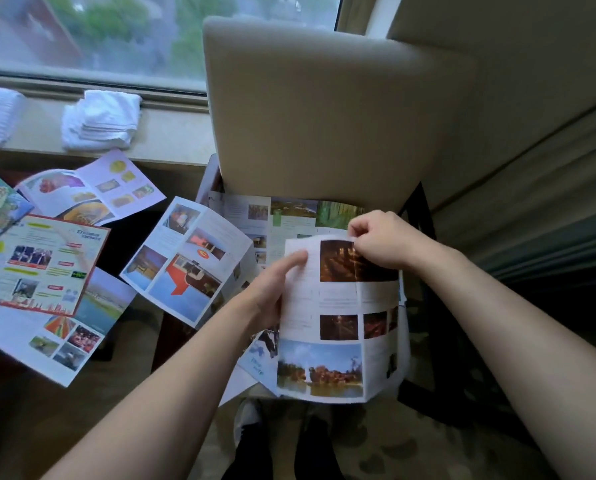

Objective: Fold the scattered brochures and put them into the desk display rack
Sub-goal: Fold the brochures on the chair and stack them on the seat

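A brochure with dark night photos and a lake picture (338, 327) is held over the chair seat. My right hand (383, 240) pinches its top edge. My left hand (275, 289) grips its left edge, index finger stretched across the page. Under it, another open brochure with green landscape photos (289, 213) lies on the seat. A brochure with a red boat (189, 261) hangs off the seat's left side. Several more open brochures (43, 265) are scattered on the dark table at left, one pink with food pictures (95, 188). No display rack is in view.
A beige upholstered chair (324, 116) faces me, its back toward the window. Folded white towels (101, 119) sit on the windowsill. A curtain hangs at right. My shoes (251, 424) stand on patterned carpet below the seat.
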Motion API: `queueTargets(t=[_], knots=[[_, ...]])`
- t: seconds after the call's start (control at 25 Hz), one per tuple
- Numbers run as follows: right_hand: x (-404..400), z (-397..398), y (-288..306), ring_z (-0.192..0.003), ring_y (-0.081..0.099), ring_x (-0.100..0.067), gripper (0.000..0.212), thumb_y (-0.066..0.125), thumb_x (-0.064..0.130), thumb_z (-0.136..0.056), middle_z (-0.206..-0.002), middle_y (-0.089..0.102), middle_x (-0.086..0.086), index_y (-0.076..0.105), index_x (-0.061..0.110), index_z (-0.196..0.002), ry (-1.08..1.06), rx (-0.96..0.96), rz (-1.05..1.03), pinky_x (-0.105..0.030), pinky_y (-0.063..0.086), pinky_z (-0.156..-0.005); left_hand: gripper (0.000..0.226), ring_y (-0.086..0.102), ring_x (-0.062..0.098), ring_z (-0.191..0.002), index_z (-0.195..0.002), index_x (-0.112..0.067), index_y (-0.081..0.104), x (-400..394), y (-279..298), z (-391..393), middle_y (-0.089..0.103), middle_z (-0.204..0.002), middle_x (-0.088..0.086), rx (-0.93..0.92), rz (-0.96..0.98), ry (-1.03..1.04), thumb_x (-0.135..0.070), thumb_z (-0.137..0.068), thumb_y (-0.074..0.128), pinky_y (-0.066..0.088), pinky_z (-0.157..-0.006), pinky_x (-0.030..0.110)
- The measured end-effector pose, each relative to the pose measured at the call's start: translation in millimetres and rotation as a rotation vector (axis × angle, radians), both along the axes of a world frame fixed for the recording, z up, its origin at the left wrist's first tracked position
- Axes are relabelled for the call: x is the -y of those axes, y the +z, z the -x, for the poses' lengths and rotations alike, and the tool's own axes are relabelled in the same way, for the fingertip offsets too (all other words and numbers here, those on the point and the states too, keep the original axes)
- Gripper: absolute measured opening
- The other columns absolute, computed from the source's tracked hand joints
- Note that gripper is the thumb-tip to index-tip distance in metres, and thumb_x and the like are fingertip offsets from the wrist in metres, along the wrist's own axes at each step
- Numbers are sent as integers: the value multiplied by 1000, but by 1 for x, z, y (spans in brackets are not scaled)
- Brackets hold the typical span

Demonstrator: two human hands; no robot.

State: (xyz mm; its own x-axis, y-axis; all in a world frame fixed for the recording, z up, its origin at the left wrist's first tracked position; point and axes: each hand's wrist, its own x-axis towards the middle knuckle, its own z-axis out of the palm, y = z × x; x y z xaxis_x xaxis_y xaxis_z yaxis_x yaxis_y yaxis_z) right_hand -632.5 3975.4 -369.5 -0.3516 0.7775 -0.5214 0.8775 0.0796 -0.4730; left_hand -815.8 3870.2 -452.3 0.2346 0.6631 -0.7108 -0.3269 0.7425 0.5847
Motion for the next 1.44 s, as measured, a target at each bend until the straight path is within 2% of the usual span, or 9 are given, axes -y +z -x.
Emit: queueTargets(t=[0.12, 0.28, 0.44, 0.56, 0.68, 1.0, 1.16, 1.28, 1.44], knots=[[9, -3, -12, -88, 63, -18, 13, 57, 27, -79, -96, 69, 2, 67, 32, -84, 1, 94, 88, -30, 50, -72, 24, 73, 20, -92, -106, -13, 72, -5, 2, 7, 76, -106, 5, -419, -128, 33, -31, -91, 68, 57, -72, 30], [21, 14, -20, -106, 63, -25, 62, 68, 49, -77, -117, 66, -2, 54, 38, -136, 21, 39, 32, -38, 52, -90, 24, 71, 12, -85, -93, -20, 74, -10, 24, -3, 76, -89, -5, -572, -342, -28, -40, -94, 61, 54, -76, 31], [18, 21, -7, -83, 66, -17, 6, 68, 25, -77, -84, 69, 7, 70, 29, -81, 69, -27, 43, -32, 56, -70, 68, 71, 22, -84, -87, -12, 75, -13, 37, -2, 77, -93, 8, -390, -246, -49, -59, -99, 26, 55, -71, 32], [13, 15, 12, -65, 58, -8, 21, 61, 10, -71, -60, 60, 15, 66, 28, -62, 100, -91, 69, -22, 43, -55, 31, 71, 20, -85, -94, -4, 67, -14, 22, 18, 73, -108, 20, -434, -122, 64, -21, -102, 43, 57, -58, 24], [11, 11, 32, -65, 56, -11, 15, 56, 0, -68, -64, 59, 8, 68, 10, -71, 140, -222, 184, -28, 47, -62, 29, 62, 22, -106, -129, -17, 55, -12, 7, 25, 59, -125, 7, -671, -100, -86, -23, -104, 40, 58, -79, 33], [5, 12, 27, -73, 62, -20, 15, 65, 22, -78, -73, 64, 0, 58, 17, -66, 115, -50, 89, -35, 51, -62, 45, 64, 32, -99, -113, -8, 60, -14, 12, 16, 63, -119, 30, -266, -45, 23, -44, -90, 46, 46, -87, 43], [5, 26, 6, -82, 64, -21, 14, 64, 41, -80, -89, 67, 1, 63, 26, -81, 19, 51, -49, -34, 53, -67, 52, 67, 26, -106, -125, -23, 66, -19, 29, 20, 71, -117, 8, -88, -257, -144, -59, -88, 58, 54, -88, 42], [2, 33, -6, -85, 65, -18, 28, 71, 42, -76, -95, 66, 3, 60, 28, -98, -75, -50, -63, -35, 55, -73, 23, 71, 19, -103, -112, -25, 68, -21, 34, 21, 75, -106, -3, -387, -298, -183, -20, -89, 67, 58, -80, 32], [-1, 5, -17, -91, 64, -22, 37, 69, 27, -72, -100, 65, 0, 64, 24, -109, -40, 58, 54, -28, 51, -71, 20, 69, 3, -88, -96, -32, 69, -24, 34, 54, 74, -94, -13, -648, -324, -136, -13, -88, 66, 50, -71, 24]])
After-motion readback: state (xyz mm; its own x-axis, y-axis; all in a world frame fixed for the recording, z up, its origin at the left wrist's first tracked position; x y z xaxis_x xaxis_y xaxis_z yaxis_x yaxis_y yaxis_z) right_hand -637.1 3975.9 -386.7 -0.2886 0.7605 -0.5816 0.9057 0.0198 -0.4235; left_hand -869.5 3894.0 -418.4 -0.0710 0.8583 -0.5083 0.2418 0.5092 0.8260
